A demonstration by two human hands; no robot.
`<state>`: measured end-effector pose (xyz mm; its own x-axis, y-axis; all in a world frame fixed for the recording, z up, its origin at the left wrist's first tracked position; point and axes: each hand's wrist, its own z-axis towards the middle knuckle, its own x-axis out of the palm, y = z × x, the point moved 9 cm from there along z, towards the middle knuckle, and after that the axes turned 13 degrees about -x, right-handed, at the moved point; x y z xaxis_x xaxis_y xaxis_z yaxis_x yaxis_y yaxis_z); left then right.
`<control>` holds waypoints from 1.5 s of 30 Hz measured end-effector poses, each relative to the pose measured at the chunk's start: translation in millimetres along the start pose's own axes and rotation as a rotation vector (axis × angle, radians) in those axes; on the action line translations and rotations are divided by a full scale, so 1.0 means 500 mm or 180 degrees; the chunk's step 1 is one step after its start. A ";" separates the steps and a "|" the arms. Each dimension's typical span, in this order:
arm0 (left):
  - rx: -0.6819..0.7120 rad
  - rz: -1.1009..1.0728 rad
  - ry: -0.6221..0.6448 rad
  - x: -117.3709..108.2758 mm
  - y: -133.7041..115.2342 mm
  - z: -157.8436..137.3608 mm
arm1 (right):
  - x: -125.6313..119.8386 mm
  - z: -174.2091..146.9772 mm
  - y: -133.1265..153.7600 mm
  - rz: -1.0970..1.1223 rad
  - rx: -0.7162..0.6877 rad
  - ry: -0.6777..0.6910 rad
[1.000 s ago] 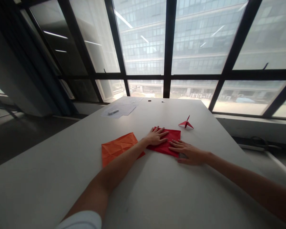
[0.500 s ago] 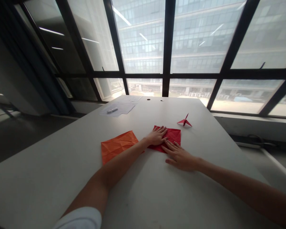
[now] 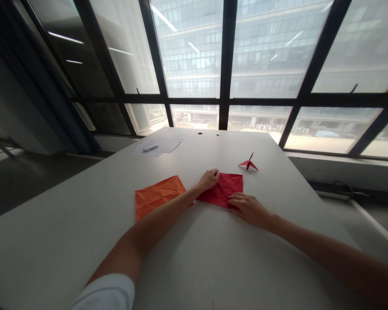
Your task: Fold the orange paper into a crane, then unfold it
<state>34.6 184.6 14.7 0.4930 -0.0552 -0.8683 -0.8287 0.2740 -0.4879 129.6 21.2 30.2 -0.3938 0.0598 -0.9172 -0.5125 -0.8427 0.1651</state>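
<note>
Now 2 hands, left hand point(image 3: 208, 179) and right hand point(image 3: 248, 207), press flat on 1 red paper point(image 3: 224, 189).

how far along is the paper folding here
Done: one small red folded crane stands on the table beyond the hands. In hand: the creased red sheet lies nearly flat, with the left hand at its far left corner and the right hand on its near edge. Left: that sheet has no finished shape, and the creased orange sheet lies untouched.
</note>
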 end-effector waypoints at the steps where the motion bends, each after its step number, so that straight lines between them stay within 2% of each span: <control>1: -0.0023 -0.0059 -0.0020 -0.012 -0.004 0.001 | 0.001 0.002 0.004 -0.0097 -0.0052 0.0040; 3: 0.0009 -0.0164 0.0009 -0.042 -0.016 -0.001 | -0.006 0.002 0.000 -0.0354 -0.0018 0.0048; 5: 0.0184 -0.0280 0.0250 -0.078 -0.041 -0.011 | -0.033 0.001 -0.016 -0.0597 0.0178 -0.0119; 6: 0.0345 -0.0379 0.0481 -0.094 -0.060 -0.022 | -0.056 0.002 -0.027 -0.0680 0.0297 -0.0266; 8: 0.0873 -0.0792 0.1424 -0.114 -0.114 -0.068 | -0.113 0.008 -0.044 -0.0725 0.0437 -0.0644; 9: 0.1007 -0.0834 0.1735 -0.129 -0.133 -0.091 | -0.142 0.016 -0.049 -0.0683 0.0433 -0.0809; 10: 0.1070 -0.0844 0.1881 -0.149 -0.147 -0.111 | -0.169 0.028 -0.051 -0.0603 0.0381 -0.0906; 11: 0.1116 -0.0811 0.1890 -0.171 -0.159 -0.126 | -0.194 0.042 -0.052 -0.0465 0.0334 -0.1001; 13: 0.1078 -0.0702 0.1485 -0.226 -0.167 -0.140 | -0.245 0.070 -0.056 -0.0082 0.0321 -0.1337; 14: 0.0933 -0.0671 0.1238 -0.255 -0.160 -0.142 | -0.268 0.082 -0.060 0.0126 0.0396 -0.1576; 16: 0.0556 -0.0738 0.1076 -0.302 -0.133 -0.147 | -0.299 0.099 -0.074 0.0689 0.0664 -0.2118; 18: 0.0171 -0.0970 0.1302 -0.332 -0.092 -0.159 | -0.276 0.133 -0.081 0.1668 0.0813 -0.2169; 20: -0.0324 -0.1228 0.1421 -0.363 -0.032 -0.168 | -0.214 0.176 -0.076 0.2591 0.0967 -0.1844; 21: -0.0549 -0.1268 0.1415 -0.377 0.003 -0.172 | -0.178 0.196 -0.070 0.2867 0.1061 -0.1659; 22: -0.0716 -0.1261 0.1351 -0.392 0.039 -0.175 | -0.148 0.212 -0.069 0.2955 0.1194 -0.1652; 24: -0.0958 -0.1098 0.1225 -0.414 0.114 -0.180 | -0.093 0.246 -0.067 0.2911 0.1360 -0.1765; 26: -0.1167 -0.0705 0.1170 -0.423 0.192 -0.183 | -0.029 0.294 -0.057 0.2808 0.1374 -0.1640; 28: -0.1243 -0.0203 0.1200 -0.419 0.259 -0.186 | 0.025 0.342 -0.052 0.2224 0.1419 -0.1409; 29: -0.1226 0.0128 0.1045 -0.422 0.286 -0.185 | 0.049 0.363 -0.050 0.1845 0.1467 -0.1257; 30: -0.1207 0.0510 0.0679 -0.432 0.309 -0.184 | 0.074 0.383 -0.048 0.1713 0.1512 -0.1200; 31: -0.1171 0.0824 0.0055 -0.451 0.322 -0.185 | 0.097 0.401 -0.044 0.1650 0.1514 -0.1153; 33: -0.1094 0.0909 -0.0516 -0.439 0.337 -0.207 | 0.135 0.428 -0.033 0.1523 0.1505 -0.1054; 34: -0.0844 0.0893 -0.0824 -0.425 0.328 -0.223 | 0.152 0.437 -0.026 0.1468 0.1507 -0.0997; 35: -0.0551 0.0863 -0.0793 -0.391 0.319 -0.238 | 0.165 0.441 -0.019 0.1404 0.1522 -0.0958; 36: -0.0326 0.0860 -0.0552 -0.345 0.316 -0.253 | 0.173 0.443 -0.012 0.1296 0.1512 -0.0930; 39: -0.0244 0.1181 0.0036 -0.232 0.337 -0.293 | 0.170 0.446 0.025 0.0575 0.1145 -0.0910; 41: -0.0305 0.1319 0.0218 -0.192 0.353 -0.307 | 0.168 0.447 0.055 0.0223 0.0695 -0.0790; 43: -0.0315 0.1369 0.0303 -0.172 0.355 -0.308 | 0.176 0.438 0.074 0.0227 0.0306 -0.0530; 45: -0.0265 0.1364 0.0379 -0.163 0.344 -0.299 | 0.182 0.417 0.080 0.0316 0.0096 -0.0304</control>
<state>-187.5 92.5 -11.9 0.0708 -0.0650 -0.9954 -0.9723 0.2183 -0.0835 -85.7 104.4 28.7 -0.5138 0.0289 -0.8574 -0.4895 -0.8307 0.2653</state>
